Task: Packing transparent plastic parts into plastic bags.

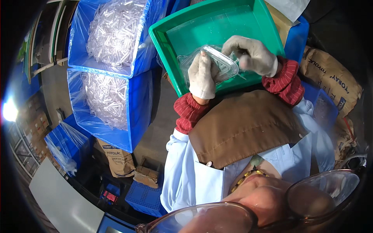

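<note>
My left hand, in a whitish work glove, is closed round the left side of a clear plastic piece, long with rounded ends, its thumb lying on top. More clear plastic pieces show under and beside that hand, overlapping so that I cannot separate them. Over the piece's right end is my right hand, gloved too, with fingers curled in a pinch. Whatever those fingertips hold is too small or hidden to make out. Both hands are above the near part of a green plastic tray.
Two blue bins lined with clear film, an upper one and a lower one, stand at the left, heaped with clear plastic strips. Brown paper sacks lie at the right. Further left are a smaller blue bin and a pale panel.
</note>
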The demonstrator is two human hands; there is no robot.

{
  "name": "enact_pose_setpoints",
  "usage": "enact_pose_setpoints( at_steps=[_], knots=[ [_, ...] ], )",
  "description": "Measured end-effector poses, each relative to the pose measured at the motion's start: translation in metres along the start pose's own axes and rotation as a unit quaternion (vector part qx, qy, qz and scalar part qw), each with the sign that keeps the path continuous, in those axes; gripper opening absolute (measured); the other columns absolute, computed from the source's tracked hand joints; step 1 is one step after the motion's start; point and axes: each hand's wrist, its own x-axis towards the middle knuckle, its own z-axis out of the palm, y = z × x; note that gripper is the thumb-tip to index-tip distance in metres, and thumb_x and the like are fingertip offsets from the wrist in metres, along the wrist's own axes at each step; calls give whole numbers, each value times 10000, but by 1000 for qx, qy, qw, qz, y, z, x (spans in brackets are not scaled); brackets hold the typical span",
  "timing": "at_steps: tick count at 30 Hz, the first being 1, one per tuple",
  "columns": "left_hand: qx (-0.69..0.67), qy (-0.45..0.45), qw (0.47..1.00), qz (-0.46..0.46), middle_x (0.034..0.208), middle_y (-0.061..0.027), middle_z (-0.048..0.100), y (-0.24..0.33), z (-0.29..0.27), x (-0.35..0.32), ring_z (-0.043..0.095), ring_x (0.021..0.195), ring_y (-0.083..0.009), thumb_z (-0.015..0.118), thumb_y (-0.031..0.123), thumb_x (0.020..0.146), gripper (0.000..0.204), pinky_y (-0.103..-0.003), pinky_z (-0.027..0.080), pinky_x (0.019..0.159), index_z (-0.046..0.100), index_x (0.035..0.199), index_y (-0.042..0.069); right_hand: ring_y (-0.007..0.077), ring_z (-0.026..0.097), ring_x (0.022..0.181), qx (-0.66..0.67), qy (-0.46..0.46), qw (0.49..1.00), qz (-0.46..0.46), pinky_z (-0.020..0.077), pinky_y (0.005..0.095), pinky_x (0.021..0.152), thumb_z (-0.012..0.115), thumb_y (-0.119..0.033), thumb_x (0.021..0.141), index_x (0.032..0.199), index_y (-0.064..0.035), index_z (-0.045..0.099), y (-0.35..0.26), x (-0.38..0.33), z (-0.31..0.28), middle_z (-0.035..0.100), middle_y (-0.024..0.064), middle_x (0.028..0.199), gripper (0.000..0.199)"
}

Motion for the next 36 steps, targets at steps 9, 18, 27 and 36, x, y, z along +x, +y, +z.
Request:
enact_pose_setpoints(
  at_steps=[9, 18, 27, 36],
  knots=[
    [-39, -61, 997, -12, 692, -26, 518, 7, -14, -3, 485, 563, -120, 444, 346, 922, 294, -252, 400, 460, 505, 952, 60, 90, 562, 782, 51, 38, 993, 103, 456, 240, 711, 575, -155, 858, 939, -19, 606, 14, 26, 8, 621, 23, 840, 161],
    [-268, 157, 918, 247, 1116, -192, 491, 157, -188, 104, 509, 1032, -326, 464, 249, 907, 427, -493, 345, 997, 298, 1223, 15, 269, 596, 784, -387, -179, 829, 362, 462, 364, 713, 640, -358, 717, 861, -67, 647, 42, 61, 16, 633, 120, 822, 324],
    [-35, 7, 999, -30, 984, -133, 562, 55, -38, 34, 572, 809, -213, 460, 383, 910, 473, -328, 503, 719, 453, 1151, -24, 140, 551, 627, -129, 162, 978, -29, 443, 250, 556, 640, 79, 682, 843, -46, 633, 27, 28, 3, 570, 30, 754, 204],
    [-275, -1, 955, -108, 929, -102, 586, 6, 1, 4, 589, 785, -189, 528, 211, 898, 229, -314, 498, 699, 531, 989, 1, 228, 591, 717, -399, 77, 898, -169, 493, 311, 582, 607, -70, 710, 899, -115, 633, -6, 7, 22, 603, 45, 893, 196]
  ],
)
